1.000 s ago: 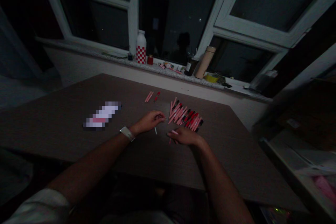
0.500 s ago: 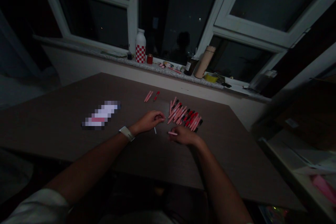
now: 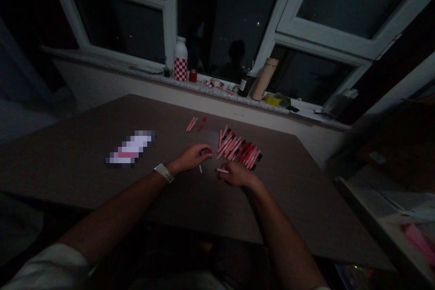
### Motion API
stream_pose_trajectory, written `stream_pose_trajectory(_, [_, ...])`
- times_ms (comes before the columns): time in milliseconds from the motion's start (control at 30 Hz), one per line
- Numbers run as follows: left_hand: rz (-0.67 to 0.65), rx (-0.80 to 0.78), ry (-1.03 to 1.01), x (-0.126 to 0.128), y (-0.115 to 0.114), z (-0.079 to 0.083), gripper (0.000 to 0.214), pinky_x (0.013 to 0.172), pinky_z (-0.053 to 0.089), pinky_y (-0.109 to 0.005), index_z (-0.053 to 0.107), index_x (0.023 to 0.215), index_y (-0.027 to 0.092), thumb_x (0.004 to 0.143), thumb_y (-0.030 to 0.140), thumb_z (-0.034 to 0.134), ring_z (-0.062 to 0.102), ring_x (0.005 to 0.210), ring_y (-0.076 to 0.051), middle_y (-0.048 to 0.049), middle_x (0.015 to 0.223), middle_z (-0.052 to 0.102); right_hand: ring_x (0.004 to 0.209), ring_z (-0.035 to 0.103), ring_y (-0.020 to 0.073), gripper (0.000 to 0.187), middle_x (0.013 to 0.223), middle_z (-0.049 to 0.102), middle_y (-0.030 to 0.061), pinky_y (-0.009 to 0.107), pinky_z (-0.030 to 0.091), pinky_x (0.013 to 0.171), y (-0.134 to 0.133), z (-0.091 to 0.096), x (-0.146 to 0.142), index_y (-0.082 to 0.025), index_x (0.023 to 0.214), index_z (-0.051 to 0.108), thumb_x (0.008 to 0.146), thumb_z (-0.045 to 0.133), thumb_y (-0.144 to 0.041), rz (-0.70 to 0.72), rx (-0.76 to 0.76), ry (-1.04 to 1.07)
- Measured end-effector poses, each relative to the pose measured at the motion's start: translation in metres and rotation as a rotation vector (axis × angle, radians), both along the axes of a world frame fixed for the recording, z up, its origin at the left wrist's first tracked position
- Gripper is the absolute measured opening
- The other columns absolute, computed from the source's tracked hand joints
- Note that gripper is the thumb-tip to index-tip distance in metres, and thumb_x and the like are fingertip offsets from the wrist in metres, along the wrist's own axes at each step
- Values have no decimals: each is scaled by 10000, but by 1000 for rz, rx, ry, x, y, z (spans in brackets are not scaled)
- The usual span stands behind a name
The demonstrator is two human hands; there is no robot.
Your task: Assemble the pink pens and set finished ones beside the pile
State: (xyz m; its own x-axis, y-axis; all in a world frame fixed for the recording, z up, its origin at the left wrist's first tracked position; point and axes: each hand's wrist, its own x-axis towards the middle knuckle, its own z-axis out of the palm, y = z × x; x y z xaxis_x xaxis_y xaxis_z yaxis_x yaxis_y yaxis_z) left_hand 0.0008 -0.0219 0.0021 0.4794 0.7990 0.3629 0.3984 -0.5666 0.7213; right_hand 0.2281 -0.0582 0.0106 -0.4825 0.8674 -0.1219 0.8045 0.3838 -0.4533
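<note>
1. Right hand (image 3: 236, 173) grips a pink pen (image 3: 222, 171), near side of the pen pile (image 3: 234, 147) on the tabletop (image 3: 163, 118).
2. Left hand (image 3: 193, 157): fingers curled, cannot tell if gripping; white stick (image 3: 200, 169) just beside.
3. Red pen (image 3: 202, 124) lies apart, beyond left hand.
</note>
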Motion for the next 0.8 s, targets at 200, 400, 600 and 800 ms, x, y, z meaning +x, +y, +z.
stream_pose_trajectory(200, [-15, -38, -59, 0, 1, -1, 306, 731, 477, -274, 697, 1034, 148, 906, 408, 597, 643, 832, -186, -60, 924, 725, 592, 517, 135, 260, 651, 627, 19, 233, 342, 562, 11, -10, 1, -149, 743, 662, 897, 563, -334, -79, 22, 255])
stream_pose_trajectory(400, [-16, -54, -101, 1, 3, -1, 273, 787, 497, -291, 705, 1013, 144, 901, 373, 610, 660, 878, -189, -70, 957, 737, 723, 607, 172, 311, 731, 695, 42, 250, 449, 696, 19, -14, 0, -156, 815, 667, 943, 470, -360, -68, 20, 600])
stream_pose_trajectory(600, [-2, -76, -118, 3, 0, 4, 251, 763, 499, -275, 710, 987, 142, 886, 357, 629, 657, 840, -173, -61, 937, 741, 690, 583, 165, 338, 714, 664, 34, 256, 442, 676, 18, -4, -6, -146, 836, 679, 875, 547, -455, -161, 8, 738])
stream_pose_trajectory(800, [3, -99, -120, 4, -4, 9, 253, 743, 504, -273, 712, 976, 140, 873, 360, 641, 654, 818, -177, -57, 894, 735, 734, 587, 171, 374, 766, 680, 42, 266, 442, 689, 15, 2, -7, -138, 831, 717, 765, 660, -502, -239, 56, 828])
